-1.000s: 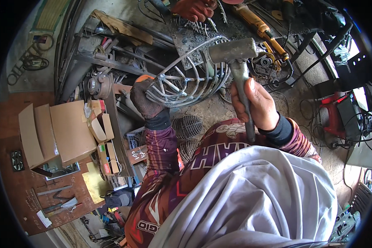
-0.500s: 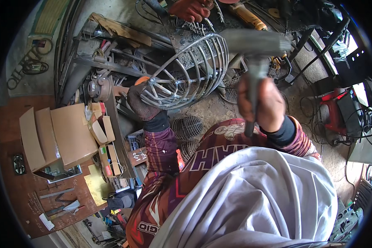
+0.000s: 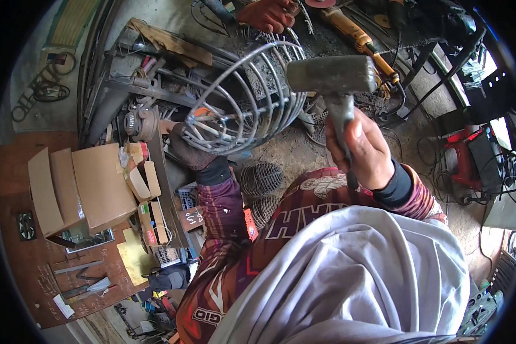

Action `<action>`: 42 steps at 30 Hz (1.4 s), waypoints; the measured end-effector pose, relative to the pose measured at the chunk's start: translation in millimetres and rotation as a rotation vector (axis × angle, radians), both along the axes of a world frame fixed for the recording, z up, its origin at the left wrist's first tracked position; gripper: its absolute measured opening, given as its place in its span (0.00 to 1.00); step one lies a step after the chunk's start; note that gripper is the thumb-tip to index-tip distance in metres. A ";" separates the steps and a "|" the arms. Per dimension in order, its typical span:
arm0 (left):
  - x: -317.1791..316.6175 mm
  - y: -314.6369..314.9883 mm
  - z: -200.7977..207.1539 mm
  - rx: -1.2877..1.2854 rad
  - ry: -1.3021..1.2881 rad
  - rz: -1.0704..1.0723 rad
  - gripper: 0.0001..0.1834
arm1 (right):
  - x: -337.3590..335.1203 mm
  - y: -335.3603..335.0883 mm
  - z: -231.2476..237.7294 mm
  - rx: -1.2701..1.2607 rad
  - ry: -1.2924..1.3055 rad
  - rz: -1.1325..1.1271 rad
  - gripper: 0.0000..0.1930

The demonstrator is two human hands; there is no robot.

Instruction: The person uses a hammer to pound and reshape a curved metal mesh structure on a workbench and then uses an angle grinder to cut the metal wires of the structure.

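Observation:
My left hand (image 3: 196,150), in a dark knit glove, is closed on the lower left end of a cage of welded metal rods (image 3: 257,123). The bars partly hide its fingers. Bare-skinned, my right hand (image 3: 366,150) grips the handle of a heavy hammer (image 3: 330,74). The hammer stands head up, and its blocky head overlaps the cage's right edge in the view; I cannot tell whether they touch. Past the cage, a co-worker's reddish hand (image 3: 268,15) is near a thin ribbed metal rod (image 3: 307,17).
A yellow angle grinder (image 3: 350,30) lies at the far side among dark metal. Left are an open cardboard box (image 3: 103,180) and a brown board (image 3: 26,275) with metal pieces. Round wire grilles (image 3: 261,176) are on the floor. A red machine (image 3: 463,157) with cables is right.
The hammer, blurred before, has come left and nearer to me and now shows sharply. The cage has shifted a little left and tilted in my left hand.

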State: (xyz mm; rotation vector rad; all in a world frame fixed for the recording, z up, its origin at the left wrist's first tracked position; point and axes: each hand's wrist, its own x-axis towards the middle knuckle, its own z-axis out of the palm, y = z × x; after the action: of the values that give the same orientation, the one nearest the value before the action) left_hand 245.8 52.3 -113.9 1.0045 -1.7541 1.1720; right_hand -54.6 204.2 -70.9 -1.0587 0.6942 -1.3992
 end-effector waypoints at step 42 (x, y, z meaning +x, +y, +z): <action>8.1 16.4 5.1 0.892 1.195 -1.423 0.18 | 9.7 -9.4 -7.0 0.091 0.013 0.040 0.23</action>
State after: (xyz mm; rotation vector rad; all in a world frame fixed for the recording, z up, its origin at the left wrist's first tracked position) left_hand 254.0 68.7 -108.8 0.3812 -1.2749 -1.0083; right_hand -44.9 194.9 -78.0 -1.0050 0.7357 -1.3154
